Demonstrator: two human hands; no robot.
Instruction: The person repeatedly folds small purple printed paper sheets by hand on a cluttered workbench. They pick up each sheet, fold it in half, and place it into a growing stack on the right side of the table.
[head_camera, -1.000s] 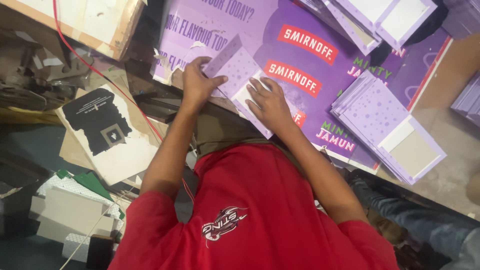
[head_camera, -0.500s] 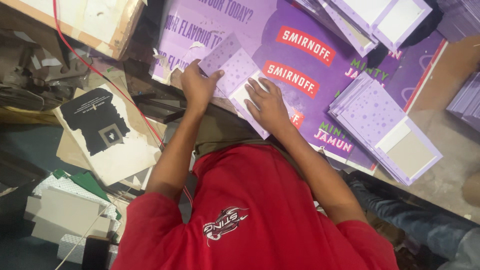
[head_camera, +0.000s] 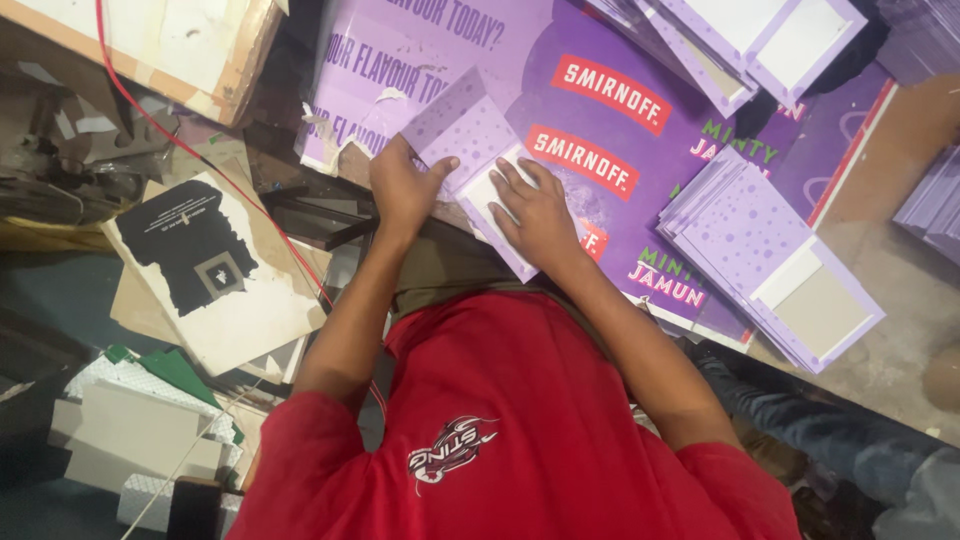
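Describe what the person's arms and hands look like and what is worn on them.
Both hands, the left hand and the right hand, are bare, with no gloves, rings or watch visible. The forearms are uncovered. Short red sleeves of a red T-shirt end above the elbows.

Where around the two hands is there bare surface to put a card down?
Free: the printed purple sheet between the hands and the upper card stack, and bare tan surface beyond the right-side card stack. Crowded: the left hand and right hand cover the folded card; scraps fill the left.
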